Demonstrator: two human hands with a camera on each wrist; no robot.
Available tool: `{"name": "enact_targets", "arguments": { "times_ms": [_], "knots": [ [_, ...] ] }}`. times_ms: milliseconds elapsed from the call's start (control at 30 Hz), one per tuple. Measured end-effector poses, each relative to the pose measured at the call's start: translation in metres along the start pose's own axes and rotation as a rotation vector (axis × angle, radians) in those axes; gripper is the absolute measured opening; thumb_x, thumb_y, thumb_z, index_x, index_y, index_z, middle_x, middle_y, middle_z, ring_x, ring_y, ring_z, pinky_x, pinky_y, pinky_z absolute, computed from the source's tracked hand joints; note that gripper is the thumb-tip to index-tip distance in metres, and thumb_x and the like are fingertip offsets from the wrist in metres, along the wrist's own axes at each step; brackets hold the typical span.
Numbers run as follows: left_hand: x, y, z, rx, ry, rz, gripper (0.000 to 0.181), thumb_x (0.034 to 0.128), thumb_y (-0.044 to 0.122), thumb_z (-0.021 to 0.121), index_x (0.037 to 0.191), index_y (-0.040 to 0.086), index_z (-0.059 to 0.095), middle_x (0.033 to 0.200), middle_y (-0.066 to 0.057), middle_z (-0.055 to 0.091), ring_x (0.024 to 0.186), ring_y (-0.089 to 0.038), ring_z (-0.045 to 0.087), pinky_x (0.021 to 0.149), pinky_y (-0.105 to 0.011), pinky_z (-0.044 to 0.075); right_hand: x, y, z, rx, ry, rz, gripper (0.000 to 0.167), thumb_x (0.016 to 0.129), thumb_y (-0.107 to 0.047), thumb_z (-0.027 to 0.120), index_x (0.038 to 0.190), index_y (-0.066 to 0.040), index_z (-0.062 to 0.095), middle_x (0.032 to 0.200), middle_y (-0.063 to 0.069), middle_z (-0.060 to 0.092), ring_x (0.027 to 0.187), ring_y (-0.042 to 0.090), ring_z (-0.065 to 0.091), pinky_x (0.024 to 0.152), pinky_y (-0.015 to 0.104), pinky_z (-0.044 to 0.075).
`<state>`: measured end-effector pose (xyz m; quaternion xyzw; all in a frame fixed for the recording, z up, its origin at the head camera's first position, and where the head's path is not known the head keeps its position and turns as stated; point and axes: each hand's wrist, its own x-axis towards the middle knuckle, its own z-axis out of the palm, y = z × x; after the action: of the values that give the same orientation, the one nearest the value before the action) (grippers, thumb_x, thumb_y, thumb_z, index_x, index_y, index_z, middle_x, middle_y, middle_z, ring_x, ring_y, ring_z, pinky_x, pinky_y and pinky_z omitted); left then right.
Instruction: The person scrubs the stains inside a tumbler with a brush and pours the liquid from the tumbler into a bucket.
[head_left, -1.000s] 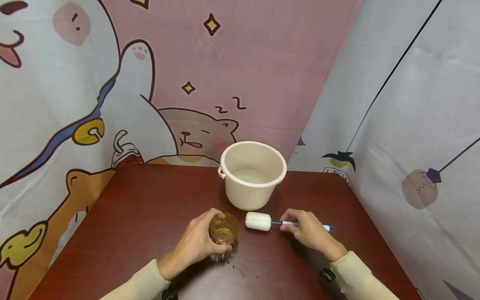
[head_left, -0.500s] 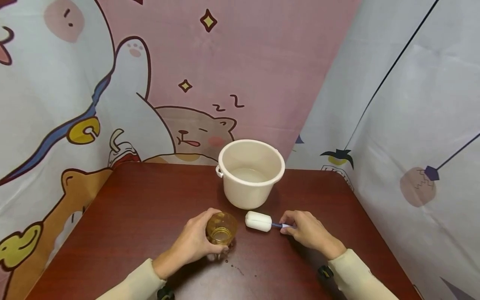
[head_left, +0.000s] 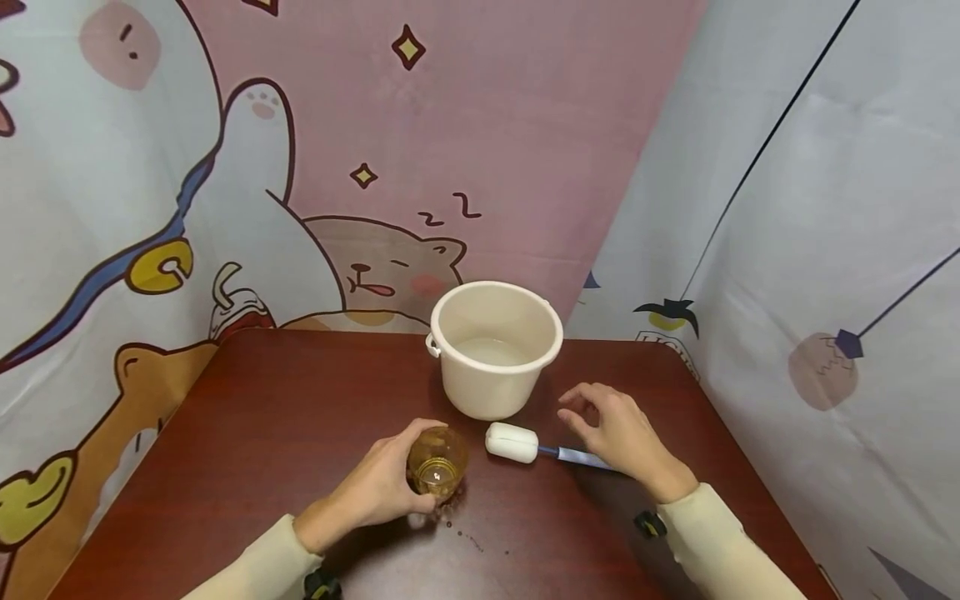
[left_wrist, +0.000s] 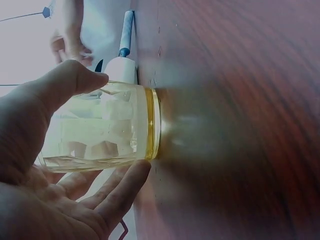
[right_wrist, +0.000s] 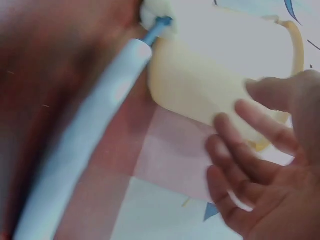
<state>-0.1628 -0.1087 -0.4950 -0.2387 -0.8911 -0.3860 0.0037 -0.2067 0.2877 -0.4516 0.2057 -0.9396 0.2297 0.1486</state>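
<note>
Head view: soft, even light; a pale sheen and soft shadows on the table (head_left: 322, 392). Left wrist view: upper left overexposed, a bright glint beside the glass (left_wrist: 95, 132). Right wrist view: bucket (right_wrist: 200, 82) washed out, handle (right_wrist: 87, 140) blurred.

Amber glass (head_left: 437, 467), upright, near a white-headed sponge brush (head_left: 525, 446) flat on the table (head_left: 315, 417)
</note>
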Motion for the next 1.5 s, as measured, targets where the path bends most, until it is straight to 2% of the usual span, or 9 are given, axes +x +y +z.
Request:
{"name": "enact_targets", "arguments": {
  "times_ms": [133,233,367,500,700,867,1067,1267,1500],
  "knots": [
    [-0.001,0.001,0.001,0.000,0.014,-0.005,0.098,0.0703,0.014,0.108,0.155,0.027,0.060,0.132,0.000,0.083,0.118,-0.026,0.081,0.100,-0.044,0.065,0.014,-0.004,-0.003,0.010,0.176,-0.103,0.022,0.102,-0.015,0.090,0.123,-0.014,0.084,0.110,-0.001,0.082,0.098,0.020,0.072,0.083,0.042,0.061],
    [-0.002,0.003,0.004,-0.013,0.035,-0.026,0.098,0.0715,0.023,0.112,0.155,0.026,0.060,0.135,0.001,0.081,0.122,-0.025,0.080,0.102,-0.045,0.064,0.026,-0.007,-0.004,0.031,0.261,-0.144,0.028,0.104,-0.016,0.088,0.130,-0.010,0.083,0.122,0.007,0.081,0.116,0.029,0.074,0.097,0.053,0.062],
    [-0.001,0.008,0.011,-0.012,0.080,-0.060,0.101,0.0697,0.038,0.115,0.154,0.023,0.061,0.137,0.002,0.076,0.126,-0.023,0.076,0.107,-0.046,0.063,0.042,-0.012,-0.004,0.048,0.313,-0.149,0.038,0.106,-0.021,0.086,0.141,-0.010,0.078,0.140,0.014,0.072,0.134,0.035,0.067,0.110,0.059,0.058],
    [0.000,0.014,0.019,0.010,0.129,-0.107,0.107,0.0655,0.048,0.115,0.153,0.021,0.061,0.133,-0.001,0.070,0.123,-0.023,0.072,0.107,-0.048,0.063,0.057,-0.017,-0.003,0.062,0.303,-0.125,0.046,0.109,-0.028,0.082,0.150,-0.011,0.072,0.154,0.017,0.063,0.146,0.036,0.059,0.119,0.062,0.053],
    [-0.001,0.017,0.028,0.013,0.183,-0.165,0.110,0.0636,0.048,0.117,0.151,0.016,0.057,0.134,-0.009,0.063,0.121,-0.028,0.072,0.105,-0.053,0.067,0.083,-0.017,0.003,0.065,0.244,-0.100,0.057,0.112,-0.039,0.074,0.160,-0.009,0.066,0.169,0.020,0.057,0.159,0.043,0.053,0.130,0.069,0.043],
    [-0.002,0.018,0.029,0.005,0.212,-0.183,0.103,0.0636,0.040,0.118,0.143,0.014,0.058,0.131,-0.010,0.063,0.119,-0.029,0.073,0.105,-0.053,0.067,0.106,-0.015,0.000,0.045,0.141,-0.067,0.070,0.115,-0.050,0.065,0.170,-0.007,0.057,0.180,0.019,0.049,0.165,0.046,0.049,0.133,0.073,0.040],
    [-0.002,0.017,0.030,0.011,0.219,-0.182,0.096,0.0643,0.037,0.117,0.136,0.013,0.059,0.126,-0.008,0.064,0.116,-0.027,0.072,0.103,-0.052,0.067,0.132,-0.017,-0.009,0.020,-0.025,-0.019,0.082,0.118,-0.062,0.056,0.178,-0.007,0.045,0.190,0.019,0.035,0.176,0.045,0.035,0.140,0.071,0.032],
    [-0.002,0.015,0.029,-0.003,0.214,-0.178,0.092,0.0654,0.034,0.117,0.134,0.014,0.060,0.123,-0.006,0.067,0.114,-0.024,0.071,0.101,-0.050,0.067,0.154,-0.016,-0.012,-0.015,-0.152,-0.009,0.090,0.117,-0.067,0.051,0.181,-0.005,0.037,0.192,0.021,0.029,0.180,0.045,0.026,0.143,0.071,0.026],
    [-0.003,0.013,0.027,-0.044,0.209,-0.146,0.086,0.0687,0.030,0.117,0.133,0.016,0.062,0.127,-0.005,0.075,0.120,-0.026,0.078,0.102,-0.049,0.068,0.165,-0.008,-0.006,0.008,-0.301,0.007,0.094,0.119,-0.068,0.048,0.185,-0.005,0.024,0.197,0.016,0.014,0.183,0.045,0.015,0.146,0.069,0.018]
  ]
}}
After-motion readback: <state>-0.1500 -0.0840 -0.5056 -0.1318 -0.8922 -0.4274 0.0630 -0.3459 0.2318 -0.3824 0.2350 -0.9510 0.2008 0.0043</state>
